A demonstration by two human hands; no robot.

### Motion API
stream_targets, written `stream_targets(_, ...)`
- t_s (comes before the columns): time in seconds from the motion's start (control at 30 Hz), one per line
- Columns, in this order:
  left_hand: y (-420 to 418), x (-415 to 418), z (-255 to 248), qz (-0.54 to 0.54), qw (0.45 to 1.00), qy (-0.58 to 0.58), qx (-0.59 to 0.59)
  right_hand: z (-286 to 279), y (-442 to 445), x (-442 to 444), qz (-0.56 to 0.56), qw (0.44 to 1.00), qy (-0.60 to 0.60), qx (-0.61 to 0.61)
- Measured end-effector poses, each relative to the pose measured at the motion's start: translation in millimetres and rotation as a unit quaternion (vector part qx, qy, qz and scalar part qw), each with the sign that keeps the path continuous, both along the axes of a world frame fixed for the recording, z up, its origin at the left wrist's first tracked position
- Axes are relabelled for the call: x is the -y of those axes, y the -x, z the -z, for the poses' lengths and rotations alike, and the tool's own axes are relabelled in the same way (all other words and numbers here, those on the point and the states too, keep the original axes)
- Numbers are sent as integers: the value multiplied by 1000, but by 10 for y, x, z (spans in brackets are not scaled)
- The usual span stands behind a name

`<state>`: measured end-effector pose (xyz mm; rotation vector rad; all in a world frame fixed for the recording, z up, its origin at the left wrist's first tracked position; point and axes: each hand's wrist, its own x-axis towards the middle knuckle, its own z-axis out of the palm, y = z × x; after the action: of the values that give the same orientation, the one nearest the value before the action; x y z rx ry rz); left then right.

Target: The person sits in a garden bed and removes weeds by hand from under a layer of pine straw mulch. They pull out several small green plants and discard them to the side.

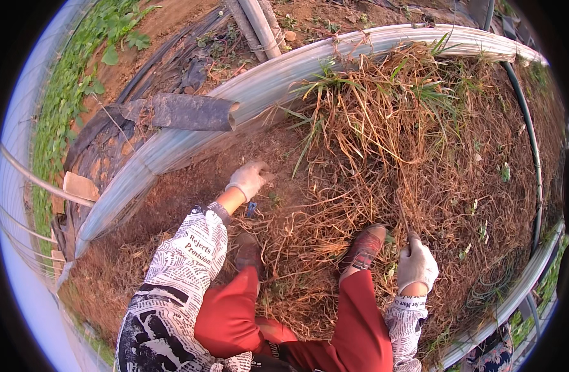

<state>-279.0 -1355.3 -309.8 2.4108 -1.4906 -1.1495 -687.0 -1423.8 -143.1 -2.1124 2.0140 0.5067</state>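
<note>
My left hand (251, 178), in a pale glove, is low over bare soil, its fingers bent; whether it holds anything is unclear. Just below it a small blue object (251, 209) lies on the ground. At the right, my right hand (416, 260), gloved too, is closed around the handle of a thin, long tool (402, 211) whose far end is lost among dry stems. Dry grass and weeds (377, 111), with some green blades, form a heap ahead of my hands. Loose dry stems (307, 232) cover the soil between my shoes.
Gathered plastic film (265, 97) curves along the far side, with a dark tube (191, 111) lying across it. Beyond stand posts (261, 28). A dark hose (528, 125) runs down the right. Green plants (75, 93) grow at far left. Part of a person in patterned clothing (493, 351) shows lower right.
</note>
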Motion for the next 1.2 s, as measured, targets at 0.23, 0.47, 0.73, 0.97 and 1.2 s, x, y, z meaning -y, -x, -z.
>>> stream_targets(0.23, -269, 717, 52, -80, 976, 71, 188, 40, 47, 0, -11, 1000, 19, -14)
stream_targets(0.47, -237, 920, 150, -49, 971, 7, 232, 32, 15, 6, -11, 1000, 19, -3)
stream_targets(0.73, 368, 422, 91, 68, 997, 6, -43, 37, 106, 15, -9, 1000, 16, 14)
stream_targets(0.97, -88, 716, 197, -131, 961, 171, 174, 56, 92, -10, -20, 999, 24, 10)
stream_targets(1.2, -243, 997, 452, -61, 955, 69, 283, 6, 41, 16, -9, 1000, 11, 5)
